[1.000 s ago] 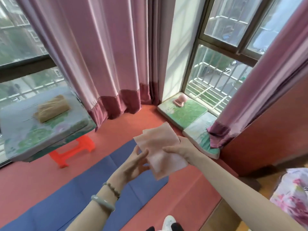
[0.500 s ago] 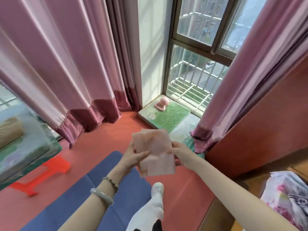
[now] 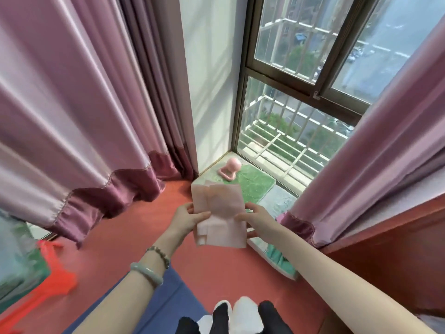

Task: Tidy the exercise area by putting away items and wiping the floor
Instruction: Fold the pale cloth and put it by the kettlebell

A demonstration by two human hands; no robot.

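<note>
Here, a person's left hand (image 3: 187, 219) and right hand (image 3: 258, 221) each pinch a side edge of a thin pink cloth (image 3: 219, 213), held up folded over the red floor (image 3: 149, 227), the fingers behind it hidden. Beyond the cloth, a small pink object (image 3: 230, 170), too blurred to identify, sits on a green mat (image 3: 255, 184) by the far window (image 3: 289, 131), while an orange stool (image 3: 60, 285) at left and a blue mat (image 3: 168, 307) near the feet (image 3: 245, 314) are cut off by the frame.
</note>
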